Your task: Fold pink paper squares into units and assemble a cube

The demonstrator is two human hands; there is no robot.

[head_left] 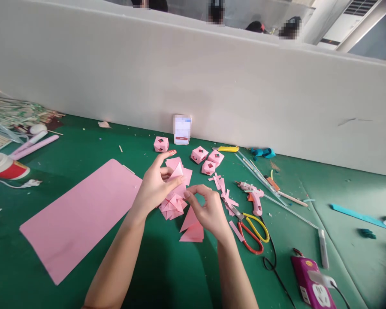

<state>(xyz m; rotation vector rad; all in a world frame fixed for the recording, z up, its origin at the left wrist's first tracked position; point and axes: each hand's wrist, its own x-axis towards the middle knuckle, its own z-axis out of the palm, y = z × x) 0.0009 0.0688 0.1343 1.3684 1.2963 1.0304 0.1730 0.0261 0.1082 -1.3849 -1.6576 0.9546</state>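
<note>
My left hand point(156, 186) grips a pink sheet of folded paper point(177, 172) between thumb and fingers. At the paper's lower right corner, my right hand point(207, 208) pinches with thumb and forefinger. Below the left hand lies a pile of folded pink pieces point(173, 207), and behind it more pink squares point(187, 175). Folded pink triangles point(193, 231) lie under the right hand, partly covered by it. Beyond the hands sit several pink paper boxes point(199, 154) with diamond-shaped openings, and one more box point(161, 144) near the left forefinger.
A large pink sheet point(83, 214) lies on the left. On the right are scissors point(252, 234), a hot glue gun point(254, 195), paper strips point(223, 189), a yellow cutter point(228, 149) and a purple power strip point(312, 283). A phone point(182, 129) leans against the partition point(193, 77).
</note>
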